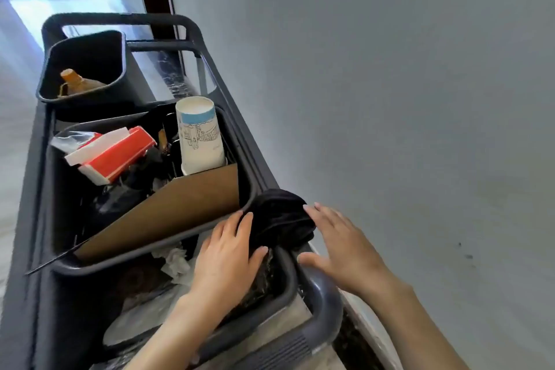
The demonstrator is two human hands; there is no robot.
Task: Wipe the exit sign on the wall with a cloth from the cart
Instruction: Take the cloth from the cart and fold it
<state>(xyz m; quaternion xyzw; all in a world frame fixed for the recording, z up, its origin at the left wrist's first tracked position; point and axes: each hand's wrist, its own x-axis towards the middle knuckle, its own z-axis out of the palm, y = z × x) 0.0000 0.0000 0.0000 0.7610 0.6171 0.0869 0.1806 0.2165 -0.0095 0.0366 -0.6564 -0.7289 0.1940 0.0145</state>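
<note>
A bunched black cloth (pixel 279 218) lies on the right rim of the dark cart (pixel 322 300), between the middle and nearest bins. My left hand (pixel 228 261) rests over the nearest bin, its fingers wrapped on the cloth's left side. My right hand (pixel 336 240) lies flat with fingers spread, fingertips touching the cloth's right side and the thumb on the cart's rail. No exit sign appears in this view.
The middle bin (pixel 144 252) holds a paper cup (pixel 199 135), a red and white box (pixel 114 153) and a sheet of cardboard (pixel 168 213). A far bin (pixel 85 66) holds a bottle. A grey wall (pixel 405 99) runs close along the cart's right side.
</note>
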